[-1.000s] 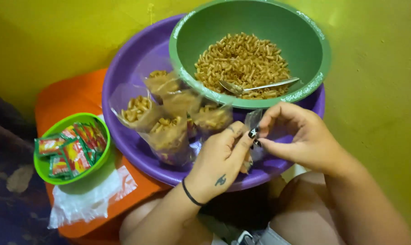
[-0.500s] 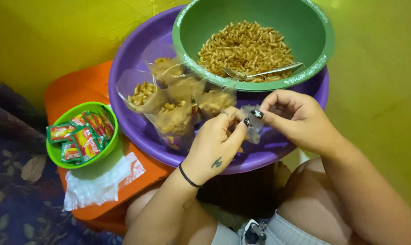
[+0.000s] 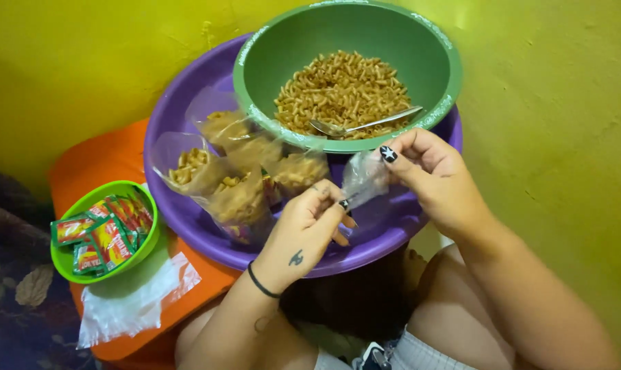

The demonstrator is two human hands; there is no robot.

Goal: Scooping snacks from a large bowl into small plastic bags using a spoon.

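1. Both hands have drifted a bit apart since the earlier frame, so the little clear plastic bag (image 3: pixel 365 179) is now stretched out between them instead of bunched up
2. left hand (image 3: pixel 310 229) has its fingers pinched together on the bag's lower left end, wrist with a thin black band
3. right hand (image 3: pixel 430 175) is pinched shut on the bag's upper right end, thumb on top
4. the bag hangs over the front part of the purple basin (image 3: pixel 187 212), just below the rim of the green bowl (image 3: pixel 269 51)
5. green bowl sits inside the basin, full of fried macaroni-looking snack (image 3: pixel 341 85) with a metal spoon (image 3: pixel 362 125) lying in it
6. filled snack bags (image 3: pixel 245 175) are piled in the basin to the left of the hands
7. small green bowl of seasoning sachets (image 3: pixel 101 233) sits on the orange stool (image 3: pixel 98 157), with a stack of empty plastic bags (image 3: pixel 132 301) beside it
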